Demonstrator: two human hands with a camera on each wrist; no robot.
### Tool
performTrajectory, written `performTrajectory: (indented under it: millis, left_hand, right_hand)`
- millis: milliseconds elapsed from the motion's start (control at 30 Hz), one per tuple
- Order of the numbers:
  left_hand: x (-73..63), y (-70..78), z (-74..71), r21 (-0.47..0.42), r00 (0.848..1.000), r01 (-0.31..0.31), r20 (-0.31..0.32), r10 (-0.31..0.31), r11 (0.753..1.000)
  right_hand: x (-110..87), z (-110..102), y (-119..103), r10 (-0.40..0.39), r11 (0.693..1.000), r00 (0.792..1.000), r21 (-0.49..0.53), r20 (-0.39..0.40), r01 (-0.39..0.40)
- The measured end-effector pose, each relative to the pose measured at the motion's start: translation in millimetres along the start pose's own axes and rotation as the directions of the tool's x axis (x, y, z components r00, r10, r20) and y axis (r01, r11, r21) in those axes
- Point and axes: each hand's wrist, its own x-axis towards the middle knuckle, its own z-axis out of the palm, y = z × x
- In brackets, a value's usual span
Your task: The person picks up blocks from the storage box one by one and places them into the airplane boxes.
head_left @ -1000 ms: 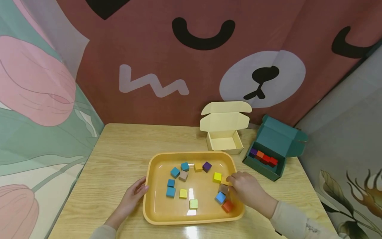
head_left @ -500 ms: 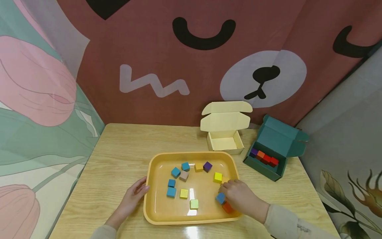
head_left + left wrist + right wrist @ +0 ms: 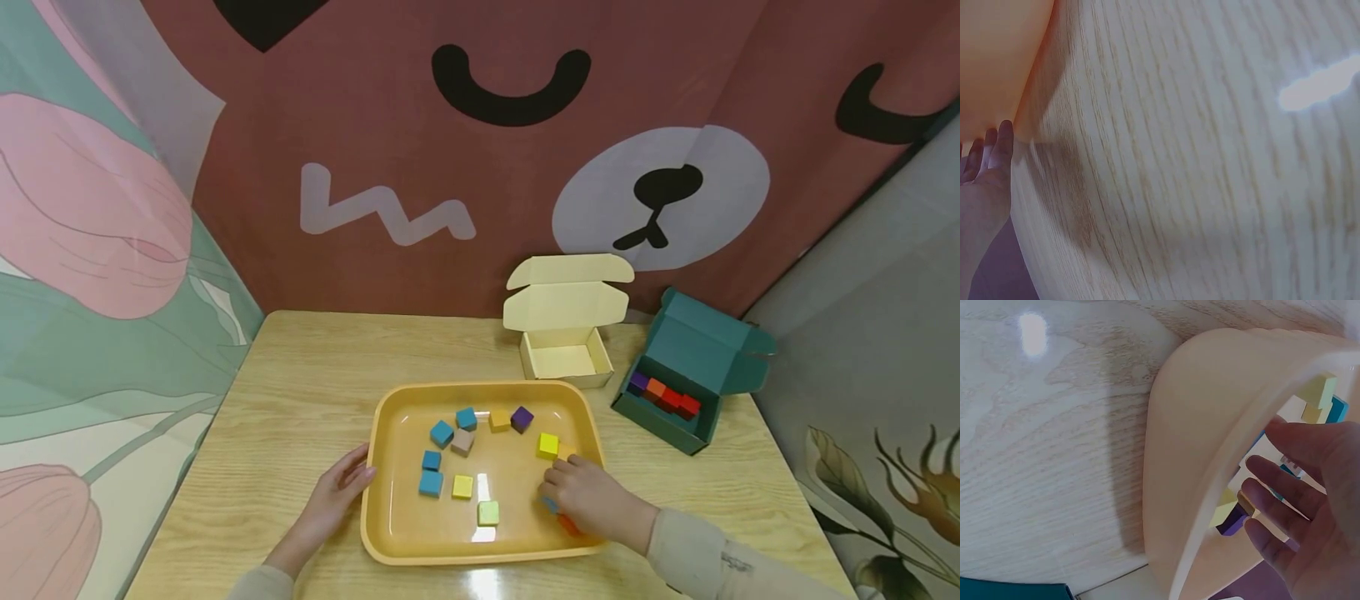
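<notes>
A yellow-orange tray (image 3: 397,537) holds several small coloured cubes. My right hand (image 3: 588,496) reaches over its right side, fingers pointing down among the cubes. A blue cube (image 3: 550,505) and a red-orange cube (image 3: 568,525) show partly from under the hand; a brown cube there is hidden. In the right wrist view the fingers spread apart, with the thumb tip beside a sliver of blue. A yellow cube (image 3: 547,446) and an orange cube (image 3: 567,451) lie just beyond the hand. My left hand (image 3: 336,487) rests its fingertips against the tray's left wall.
Blue cubes (image 3: 431,483), a purple cube (image 3: 522,419) and others lie scattered in the tray. Behind it stands an open cream box (image 3: 566,379). An open dark green box (image 3: 652,425) at the right holds a row of purple, orange and red cubes (image 3: 670,400).
My right hand has moved left and toward the tray's near side, from the orange cube past the brown one to over the blue and red-orange cubes. The left hand stays put.
</notes>
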Motion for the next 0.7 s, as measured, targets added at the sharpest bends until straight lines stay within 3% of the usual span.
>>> performTrajectory:
  millis: [700]
  left_hand:
    - [-0.2, -0.2, 0.3, 0.028, 1.0, -0.002, -0.01, 0.003, 1.0]
  right_hand:
    - [8.4, 14, 2, -0.063, 0.993, 0.998, -0.098, 0.005, 0.063]
